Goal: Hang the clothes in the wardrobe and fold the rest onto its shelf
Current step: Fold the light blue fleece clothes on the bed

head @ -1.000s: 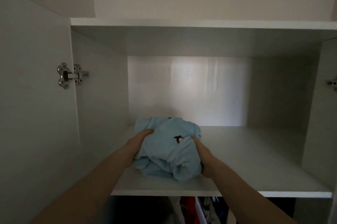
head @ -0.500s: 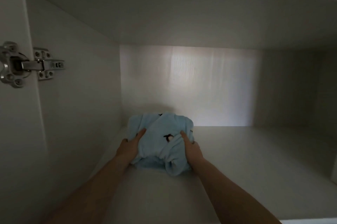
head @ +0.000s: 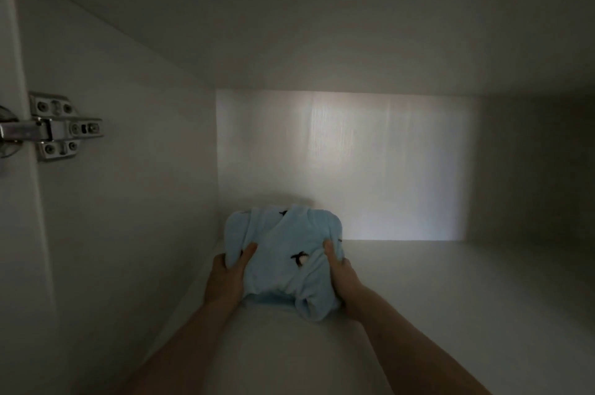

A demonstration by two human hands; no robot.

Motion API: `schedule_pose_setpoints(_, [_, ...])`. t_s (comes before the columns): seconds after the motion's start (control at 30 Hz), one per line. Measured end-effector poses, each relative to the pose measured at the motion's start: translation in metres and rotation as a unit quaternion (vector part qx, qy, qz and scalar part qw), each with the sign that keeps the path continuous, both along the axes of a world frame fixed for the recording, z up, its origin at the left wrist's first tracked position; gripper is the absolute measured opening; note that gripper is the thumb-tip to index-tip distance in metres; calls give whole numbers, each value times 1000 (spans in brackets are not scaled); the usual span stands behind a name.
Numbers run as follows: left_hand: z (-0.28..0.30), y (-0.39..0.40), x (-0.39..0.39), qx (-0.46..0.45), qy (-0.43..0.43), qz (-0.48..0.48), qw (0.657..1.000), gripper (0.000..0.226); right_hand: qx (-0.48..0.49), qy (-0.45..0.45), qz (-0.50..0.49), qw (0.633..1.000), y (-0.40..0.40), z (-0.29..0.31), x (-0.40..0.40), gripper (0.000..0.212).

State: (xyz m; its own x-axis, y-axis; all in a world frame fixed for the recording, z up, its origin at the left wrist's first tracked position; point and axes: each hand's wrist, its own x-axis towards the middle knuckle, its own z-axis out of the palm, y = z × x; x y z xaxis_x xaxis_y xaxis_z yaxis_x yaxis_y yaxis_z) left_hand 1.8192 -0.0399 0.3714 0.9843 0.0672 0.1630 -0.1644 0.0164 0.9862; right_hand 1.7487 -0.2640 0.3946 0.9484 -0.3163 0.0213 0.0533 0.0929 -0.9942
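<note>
A folded light-blue fleece garment point(head: 283, 253) with small penguin prints lies on the white wardrobe shelf point(head: 434, 298), near the back left corner. My left hand point(head: 227, 278) grips its left side, thumb on top. My right hand point(head: 343, 275) grips its right side, thumb pressed into the fabric. Both forearms reach in from the bottom of the view. The fingers under the bundle are hidden.
The left side wall point(head: 128, 185) stands close beside the garment, with a metal door hinge point(head: 51, 127) at the far left. The back panel point(head: 354, 163) is just behind the bundle. The shelf stretches bare to the right.
Both hands have pushed the blue garment from the shelf's front edge deep towards the back left corner. My view has moved in closer under the top board.
</note>
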Motion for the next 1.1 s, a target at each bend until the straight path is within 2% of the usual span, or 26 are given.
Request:
schedule_pose_setpoints(0.1, [1,4,-10,-29,-32,29,999,115,16,-78,-29,996,6,-16,-12,102])
schedule_pose_setpoints(0.17, [3,7,-14,-51,-43,37,997,116,-70,-109,-112,985,11,-25,-20,102])
schedule_pose_setpoints(0.23, [4,7,-18,-64,-51,47,996,114,-149,-131,-169,965,11,-29,-25,90])
schedule_pose_setpoints(0.3, [6,4,-26,-57,-81,68,993,101,-150,-191,-145,959,12,-30,-24,72])
schedule_pose_setpoints(0.37, [4,3,-34,5,-179,125,976,74,-167,-253,-98,948,14,-26,-22,59])
schedule_pose_setpoints(0.4, [2,2,-36,62,-240,164,955,66,-177,-276,-74,942,14,-25,-20,56])
schedule_pose_setpoints(0.47, [-4,-1,-37,186,-357,200,893,65,-190,-287,-47,938,14,-24,-16,54])
schedule_pose_setpoints(0.57, [-7,-17,-38,349,-483,123,794,59,-234,-209,-46,948,16,-32,-4,67])
schedule_pose_setpoints(0.6, [-9,-22,-37,388,-490,102,774,57,-255,-175,-49,950,18,-35,0,72])
schedule_pose_setpoints(0.63, [-10,-25,-35,411,-480,94,769,57,-273,-146,-50,950,20,-37,4,77])
schedule_pose_setpoints(0.73, [-12,-23,-23,438,-404,112,795,64,-325,-102,-41,939,26,-36,15,85])
schedule_pose_setpoints(0.8, [-12,-22,-16,461,-363,117,801,68,-365,-86,-35,926,26,-38,23,80])
schedule_pose_setpoints(0.9, [-9,-24,-9,476,-333,124,804,66,-462,-18,-85,882,24,-44,35,70])
schedule_pose_setpoints(0.97, [-8,-26,-5,486,-319,128,804,66,-476,-1,-113,872,25,-43,43,70])
schedule_pose_setpoints(1.1, [-14,-27,10,508,-280,141,802,70,-457,-28,-77,886,26,-40,61,73])
